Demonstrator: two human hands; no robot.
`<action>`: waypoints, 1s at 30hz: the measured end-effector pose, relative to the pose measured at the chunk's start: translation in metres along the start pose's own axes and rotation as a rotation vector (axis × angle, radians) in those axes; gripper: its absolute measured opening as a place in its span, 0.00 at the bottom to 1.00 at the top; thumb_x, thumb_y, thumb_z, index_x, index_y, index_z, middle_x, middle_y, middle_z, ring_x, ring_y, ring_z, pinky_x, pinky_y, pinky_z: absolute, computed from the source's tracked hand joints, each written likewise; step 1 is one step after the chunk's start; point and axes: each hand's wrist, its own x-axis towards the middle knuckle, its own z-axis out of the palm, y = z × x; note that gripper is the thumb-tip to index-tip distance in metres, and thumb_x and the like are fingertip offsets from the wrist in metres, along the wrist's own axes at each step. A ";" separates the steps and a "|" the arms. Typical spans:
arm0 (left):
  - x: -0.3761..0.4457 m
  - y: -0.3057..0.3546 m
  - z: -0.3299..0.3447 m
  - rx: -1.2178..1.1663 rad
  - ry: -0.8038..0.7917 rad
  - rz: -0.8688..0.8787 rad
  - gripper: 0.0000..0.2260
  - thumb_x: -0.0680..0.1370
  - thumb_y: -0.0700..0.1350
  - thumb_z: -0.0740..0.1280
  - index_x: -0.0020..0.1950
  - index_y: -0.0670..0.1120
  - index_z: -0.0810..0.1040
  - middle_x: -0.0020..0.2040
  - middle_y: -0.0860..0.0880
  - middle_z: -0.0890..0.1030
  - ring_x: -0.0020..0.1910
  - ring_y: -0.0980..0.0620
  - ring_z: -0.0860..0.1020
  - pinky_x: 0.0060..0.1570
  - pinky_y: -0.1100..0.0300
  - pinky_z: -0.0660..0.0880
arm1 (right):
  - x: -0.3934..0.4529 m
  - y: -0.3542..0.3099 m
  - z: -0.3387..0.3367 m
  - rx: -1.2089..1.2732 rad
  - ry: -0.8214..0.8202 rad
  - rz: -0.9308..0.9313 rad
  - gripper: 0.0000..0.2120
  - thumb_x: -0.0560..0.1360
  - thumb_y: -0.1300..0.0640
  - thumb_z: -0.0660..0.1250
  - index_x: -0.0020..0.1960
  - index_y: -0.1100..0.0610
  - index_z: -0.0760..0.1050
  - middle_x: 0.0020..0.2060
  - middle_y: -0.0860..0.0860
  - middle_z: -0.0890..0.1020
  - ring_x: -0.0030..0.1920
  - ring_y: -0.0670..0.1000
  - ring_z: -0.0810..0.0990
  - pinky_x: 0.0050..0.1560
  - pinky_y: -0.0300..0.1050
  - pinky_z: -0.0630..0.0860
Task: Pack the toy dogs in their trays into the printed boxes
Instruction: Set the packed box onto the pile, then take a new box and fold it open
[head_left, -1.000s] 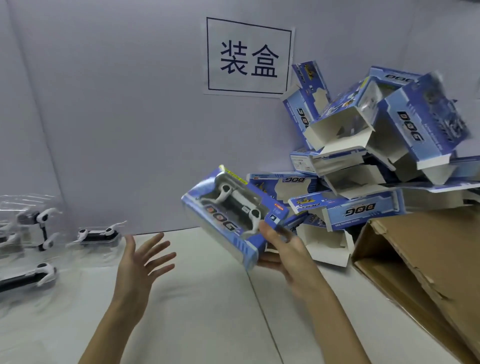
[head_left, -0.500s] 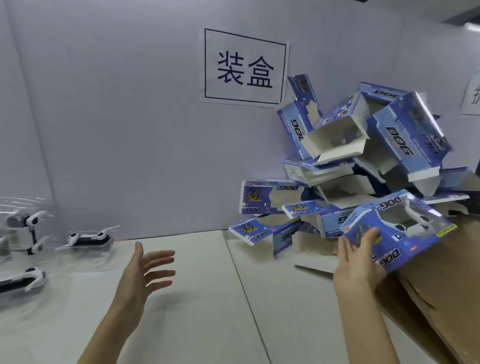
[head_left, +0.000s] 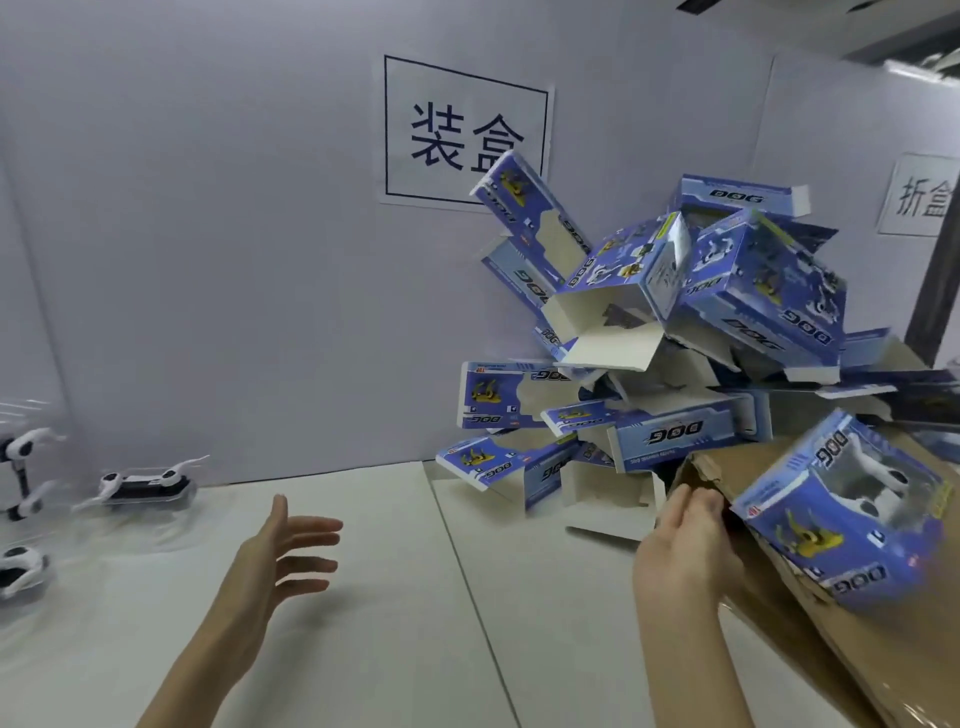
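Box (head_left: 852, 514) with a toy dog behind its window sits at the right of the frame over the brown carton (head_left: 810, 649), just beside the right hand (head_left: 685, 545), whose fingers look loosely open. Left hand (head_left: 283, 553) hovers spread and empty at lower centre. Trayed dogs (head_left: 143, 483) lie at far left.

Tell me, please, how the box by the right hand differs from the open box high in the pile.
The box by the right hand shows a white toy dog through its window; the open box gapes empty, flap hanging down. The first lies over the brown carton, the second is wedged among other boxes. Both are blue and printed DOG.
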 end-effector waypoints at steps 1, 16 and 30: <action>0.000 -0.001 0.001 0.007 -0.009 -0.004 0.31 0.83 0.66 0.54 0.50 0.46 0.89 0.52 0.43 0.87 0.47 0.38 0.85 0.50 0.43 0.80 | -0.010 0.007 -0.005 -0.002 -0.030 0.038 0.05 0.83 0.62 0.67 0.59 0.59 0.77 0.69 0.56 0.79 0.57 0.43 0.84 0.59 0.33 0.79; -0.019 0.013 0.027 -0.008 -0.140 -0.012 0.30 0.75 0.67 0.65 0.76 0.59 0.70 0.69 0.52 0.79 0.55 0.48 0.86 0.51 0.50 0.83 | -0.061 0.098 -0.013 -0.868 -0.478 0.308 0.18 0.82 0.63 0.68 0.70 0.58 0.70 0.56 0.62 0.85 0.53 0.57 0.86 0.49 0.50 0.83; -0.025 0.012 0.051 0.160 -0.029 0.269 0.38 0.68 0.71 0.74 0.72 0.77 0.58 0.54 0.78 0.76 0.50 0.61 0.85 0.40 0.64 0.81 | -0.052 0.085 -0.026 -1.236 -1.294 0.048 0.41 0.75 0.60 0.78 0.73 0.31 0.60 0.65 0.30 0.76 0.67 0.34 0.76 0.55 0.33 0.79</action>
